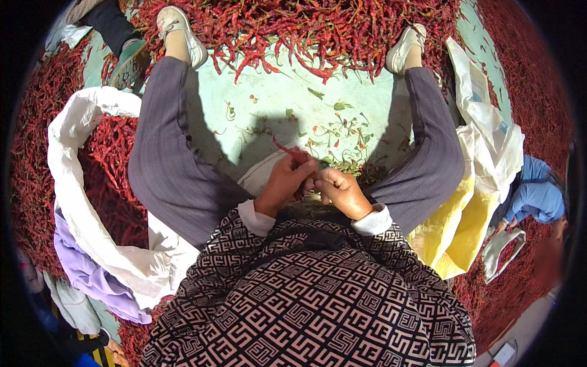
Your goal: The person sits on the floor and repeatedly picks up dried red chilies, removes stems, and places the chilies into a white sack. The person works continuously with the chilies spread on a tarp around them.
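Over my lap, my left hand (289, 179) is closed around red chili peppers (296, 152), and the thin tip of one sticks out past the fingers. My right hand (340, 190) meets it from the right, thumb and forefinger pinched together at the near end of the peppers. Whatever lies between those fingertips is too small to make out. Beyond my hands, loose stems and bits of green leaf (341, 133) are scattered on the pale green ground (266, 96). A small heap of stems (348, 167) lies close to my right hand.
A large pile of red chilies (321, 27) spreads between and past my feet. To my left stands a white sack (69, 174) with chilies inside. A yellow and white sack (454, 220) lies along my right leg. Other people are nearby, one in a blue top (536, 197).
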A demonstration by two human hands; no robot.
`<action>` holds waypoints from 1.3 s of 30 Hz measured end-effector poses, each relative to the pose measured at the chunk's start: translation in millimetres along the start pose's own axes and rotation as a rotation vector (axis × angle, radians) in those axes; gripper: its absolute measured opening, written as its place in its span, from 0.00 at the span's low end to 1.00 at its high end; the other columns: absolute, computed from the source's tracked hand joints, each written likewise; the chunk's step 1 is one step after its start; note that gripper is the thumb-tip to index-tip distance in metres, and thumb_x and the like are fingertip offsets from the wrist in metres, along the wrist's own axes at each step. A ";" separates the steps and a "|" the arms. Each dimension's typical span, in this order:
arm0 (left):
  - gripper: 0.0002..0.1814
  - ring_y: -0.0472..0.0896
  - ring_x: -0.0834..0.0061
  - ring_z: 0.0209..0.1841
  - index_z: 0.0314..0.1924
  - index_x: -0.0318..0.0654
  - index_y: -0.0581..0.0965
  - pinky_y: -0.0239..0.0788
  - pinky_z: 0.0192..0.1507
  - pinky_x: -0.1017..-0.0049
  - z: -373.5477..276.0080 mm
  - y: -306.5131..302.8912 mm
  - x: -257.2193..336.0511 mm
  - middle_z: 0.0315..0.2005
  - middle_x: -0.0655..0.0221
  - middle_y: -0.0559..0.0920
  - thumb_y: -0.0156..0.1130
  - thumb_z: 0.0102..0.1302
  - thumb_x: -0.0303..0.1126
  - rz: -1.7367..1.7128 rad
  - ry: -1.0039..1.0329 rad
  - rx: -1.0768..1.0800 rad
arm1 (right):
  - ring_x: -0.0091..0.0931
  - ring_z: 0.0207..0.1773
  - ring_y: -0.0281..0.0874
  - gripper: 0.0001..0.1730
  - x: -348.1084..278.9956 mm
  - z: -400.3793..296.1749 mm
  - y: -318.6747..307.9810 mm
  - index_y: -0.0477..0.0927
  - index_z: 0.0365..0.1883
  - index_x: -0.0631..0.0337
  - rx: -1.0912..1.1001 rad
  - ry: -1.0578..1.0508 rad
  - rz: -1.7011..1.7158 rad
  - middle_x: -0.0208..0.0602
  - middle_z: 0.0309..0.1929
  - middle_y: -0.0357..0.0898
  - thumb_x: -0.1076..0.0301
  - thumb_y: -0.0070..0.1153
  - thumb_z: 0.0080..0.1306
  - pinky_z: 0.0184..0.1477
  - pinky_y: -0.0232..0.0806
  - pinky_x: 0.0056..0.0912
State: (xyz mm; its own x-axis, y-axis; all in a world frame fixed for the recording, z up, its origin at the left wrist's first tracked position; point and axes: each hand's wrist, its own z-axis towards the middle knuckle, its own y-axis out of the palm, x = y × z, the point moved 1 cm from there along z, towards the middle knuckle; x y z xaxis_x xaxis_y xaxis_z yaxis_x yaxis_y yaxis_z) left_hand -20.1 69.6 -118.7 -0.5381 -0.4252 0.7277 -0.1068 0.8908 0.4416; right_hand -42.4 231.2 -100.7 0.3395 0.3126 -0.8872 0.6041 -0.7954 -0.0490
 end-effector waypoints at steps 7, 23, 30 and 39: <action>0.07 0.75 0.79 0.29 0.32 0.36 0.70 0.65 0.28 0.80 -4.7 6.8 -8.6 0.30 0.70 0.75 0.60 0.60 0.28 0.990 0.723 -0.106 | 0.17 0.20 0.67 0.02 22.2 4.8 -7.9 0.71 0.30 0.63 -0.067 0.087 -0.111 0.29 0.18 0.67 0.77 0.45 0.61 0.23 0.62 0.24; 0.08 0.69 0.80 0.21 0.34 0.41 0.70 0.62 0.21 0.77 16.7 -7.8 10.8 0.27 0.72 0.74 0.53 0.67 0.37 -0.704 0.060 0.062 | 0.44 0.33 0.76 0.14 91.2 114.2 -88.8 0.78 0.27 0.66 0.247 0.072 -1.057 0.51 0.26 0.77 0.61 0.58 0.51 0.37 0.67 0.42; 0.08 0.74 0.83 0.24 0.41 0.38 0.72 0.62 0.20 0.82 28.9 -12.4 -4.5 0.25 0.71 0.76 0.54 0.65 0.33 -0.488 0.065 0.129 | 0.09 0.20 0.56 0.04 18.4 88.6 -67.9 0.76 0.24 0.60 0.318 -0.004 -0.023 0.15 0.18 0.66 0.74 0.53 0.59 0.22 0.53 0.14; 0.10 0.71 0.84 0.24 0.41 0.34 0.71 0.66 0.26 0.80 21.8 -11.7 7.8 0.25 0.72 0.76 0.56 0.64 0.33 0.040 0.193 0.098 | 0.11 0.21 0.64 0.06 -27.9 69.4 -15.6 0.77 0.34 0.61 -0.158 0.085 0.191 0.22 0.25 0.74 0.69 0.51 0.64 0.24 0.58 0.13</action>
State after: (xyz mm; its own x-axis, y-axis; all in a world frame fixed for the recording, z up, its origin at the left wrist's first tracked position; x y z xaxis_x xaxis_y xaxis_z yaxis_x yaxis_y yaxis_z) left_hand -41.2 59.3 -129.7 -0.3742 -0.4037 0.8349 -0.1747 0.9148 0.3641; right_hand -111.4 198.8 -107.1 0.5139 0.2123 -0.8311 0.6261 -0.7552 0.1941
